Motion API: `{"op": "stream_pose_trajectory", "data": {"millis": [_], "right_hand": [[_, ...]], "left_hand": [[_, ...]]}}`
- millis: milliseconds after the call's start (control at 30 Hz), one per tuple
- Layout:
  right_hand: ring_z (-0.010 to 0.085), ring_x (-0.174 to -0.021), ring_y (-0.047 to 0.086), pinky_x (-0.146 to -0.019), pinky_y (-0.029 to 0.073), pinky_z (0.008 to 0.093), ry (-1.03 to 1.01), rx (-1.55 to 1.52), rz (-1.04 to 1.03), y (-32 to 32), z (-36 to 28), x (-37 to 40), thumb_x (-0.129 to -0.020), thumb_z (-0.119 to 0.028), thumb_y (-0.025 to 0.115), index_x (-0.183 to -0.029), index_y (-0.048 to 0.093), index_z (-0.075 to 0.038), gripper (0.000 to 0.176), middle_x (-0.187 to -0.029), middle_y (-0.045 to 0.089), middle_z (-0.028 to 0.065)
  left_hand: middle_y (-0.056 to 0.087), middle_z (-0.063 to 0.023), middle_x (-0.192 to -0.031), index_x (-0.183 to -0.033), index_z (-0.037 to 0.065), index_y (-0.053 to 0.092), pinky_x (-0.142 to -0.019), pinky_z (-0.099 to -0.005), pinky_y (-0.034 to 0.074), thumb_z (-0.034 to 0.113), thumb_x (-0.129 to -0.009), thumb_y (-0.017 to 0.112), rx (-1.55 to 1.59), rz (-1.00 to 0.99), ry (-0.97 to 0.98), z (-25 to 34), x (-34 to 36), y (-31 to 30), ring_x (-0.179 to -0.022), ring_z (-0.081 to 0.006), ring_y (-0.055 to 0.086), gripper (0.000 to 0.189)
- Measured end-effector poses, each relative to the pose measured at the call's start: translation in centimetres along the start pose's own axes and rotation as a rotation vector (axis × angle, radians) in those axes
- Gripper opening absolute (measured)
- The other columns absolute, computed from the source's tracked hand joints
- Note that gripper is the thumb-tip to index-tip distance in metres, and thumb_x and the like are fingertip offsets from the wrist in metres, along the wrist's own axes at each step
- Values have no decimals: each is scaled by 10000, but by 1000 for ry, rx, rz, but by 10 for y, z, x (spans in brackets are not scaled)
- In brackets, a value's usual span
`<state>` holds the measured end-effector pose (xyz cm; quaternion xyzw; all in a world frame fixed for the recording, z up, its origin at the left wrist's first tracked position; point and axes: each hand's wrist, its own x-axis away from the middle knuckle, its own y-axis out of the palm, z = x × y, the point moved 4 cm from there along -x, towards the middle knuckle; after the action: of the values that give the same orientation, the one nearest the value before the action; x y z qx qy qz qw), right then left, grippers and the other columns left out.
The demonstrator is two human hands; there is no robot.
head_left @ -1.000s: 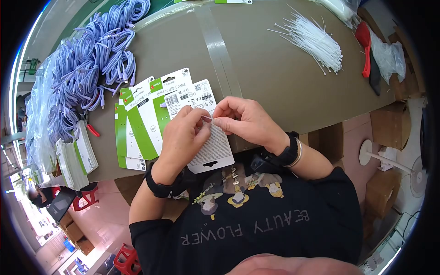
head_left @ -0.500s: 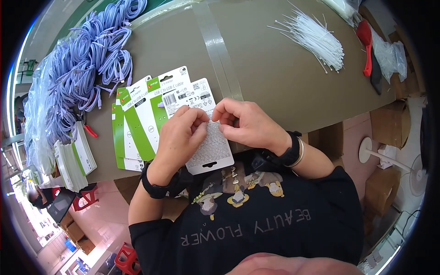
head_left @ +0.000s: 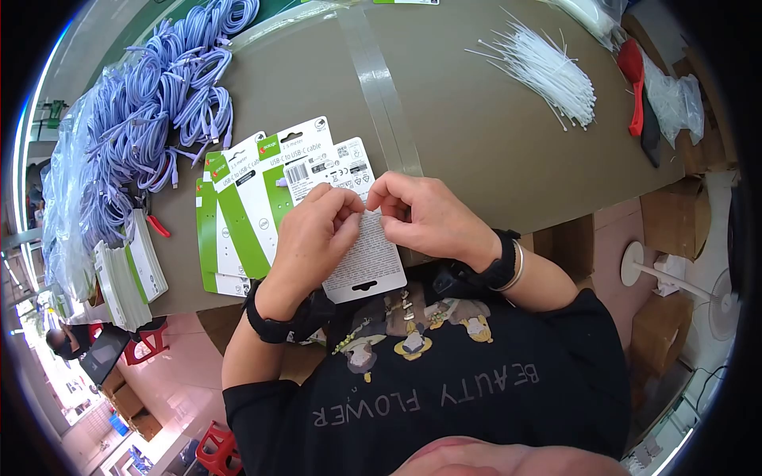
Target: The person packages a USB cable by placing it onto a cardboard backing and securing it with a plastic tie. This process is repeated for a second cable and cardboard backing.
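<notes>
A white packaging card (head_left: pixel 369 266), covered in fine print with a barcode at its far end, lies back side up in front of me. Over its middle, my left hand (head_left: pixel 313 234) is closed with thumb and forefinger pinched. My right hand (head_left: pixel 432 213) pinches just beside it, fingertips almost touching the left ones. Whatever sits between the fingertips is too small or hidden to make out. Several green and white USB-C cable cards (head_left: pixel 252 208) overlap beyond my left hand, partly under the printed card.
Bundled lilac cables (head_left: pixel 159 103) are heaped at the far left, near a stack of cards (head_left: pixel 123 282). White cable ties (head_left: pixel 548 75) lie at the far right beside a red-handled tool (head_left: pixel 635 87). Clear tape (head_left: pixel 377 83) crosses the brown tabletop (head_left: pixel 302 75).
Both hands stay pinched over the card, almost unmoved. The view has shifted slightly, and the edge of another green and white card now shows at the table's far side.
</notes>
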<state>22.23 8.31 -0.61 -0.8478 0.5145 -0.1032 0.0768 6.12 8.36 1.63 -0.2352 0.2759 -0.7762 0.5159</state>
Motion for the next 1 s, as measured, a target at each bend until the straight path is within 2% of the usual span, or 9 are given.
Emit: {"op": "stream_pose_trajectory", "data": {"millis": [167, 367, 467, 600, 700, 767, 833, 933, 1000], "right_hand": [[86, -620, 531, -575, 443, 243, 3, -14, 18, 3, 1, -2, -790, -25, 603, -959, 574, -17, 171, -703, 578, 23], [107, -645, 541, -593, 459, 257, -113, 65, 176, 6, 0, 0, -810, -54, 665, -968, 584, -9, 183, -760, 555, 36], [121, -661, 552, -600, 465, 266, -158, 111, 206, 6, -1, 1, -814, -61, 680, -952, 594, -8, 171, -791, 549, 46], [143, -682, 566, -610, 471, 274, -218, 202, 203, 11, -3, 1, -815, -64, 688, -923, 608, -11, 144, -822, 546, 64], [158, -684, 571, -619, 471, 276, -295, 325, 243, 17, -5, 1, -816, -64, 687, -907, 614, -17, 126, -828, 552, 76], [140, -695, 571, -646, 475, 268, -340, 284, 236, 16, -5, 0, -832, -62, 678, -907, 613, -15, 110, -828, 550, 55], [132, -701, 571, -660, 477, 264, -365, 273, 227, 13, -5, 1, -839, -62, 673, -906, 613, -15, 102, -828, 549, 45], [93, -744, 571, -702, 477, 233, -202, -224, 266, -8, 6, 2, -887, -56, 633, -915, 608, -12, 58, -841, 570, 4], [85, -756, 570, -709, 476, 224, -171, -212, 261, -6, 6, 3, -898, -56, 623, -922, 605, -11, 54, -848, 577, -3]], "left_hand": [[566, -84, -785, -904, 35, 627, -603, -319, 478, 43, -791, 644, -12, -4, 25, 0, 0, 0, -657, -219, 609, 114], [559, -118, -853, -909, 27, 587, -623, -337, 480, 33, -800, 630, 34, -68, 39, 1, 3, -6, -689, -251, 607, 117], [543, -133, -883, -888, 11, 540, -637, -354, 477, 20, -808, 616, -151, -58, 184, -2, 3, -1, -704, -271, 591, 110], [538, -135, -868, -865, 1, 511, -643, -372, 475, 5, -811, 601, -115, 5, 255, -4, 5, -2, -707, -295, 571, 105], [534, -139, -882, -886, -3, 508, -664, -380, 478, 1, -811, 600, 6, -46, 206, -6, 5, -9, -731, -300, 570, 119], [533, -141, -888, -897, -6, 507, -675, -383, 479, 0, -811, 599, 70, -70, 183, -6, 7, -8, -743, -303, 569, 126], [529, -143, -921, -972, -8, 528, -693, -383, 476, 0, -813, 598, 76, -56, 162, -4, 13, -3, -776, -302, 566, 174], [524, -143, -949, -1053, -12, 540, -713, -382, 476, -5, -810, 595, 45, 2, 190, -3, 15, -2, -808, -295, 568, 250], [516, -138, -972, -1142, -17, 543, -736, -380, 477, -13, -802, 590, -36, 55, 247, -1, 17, 1, -839, -282, 573, 343]]}}
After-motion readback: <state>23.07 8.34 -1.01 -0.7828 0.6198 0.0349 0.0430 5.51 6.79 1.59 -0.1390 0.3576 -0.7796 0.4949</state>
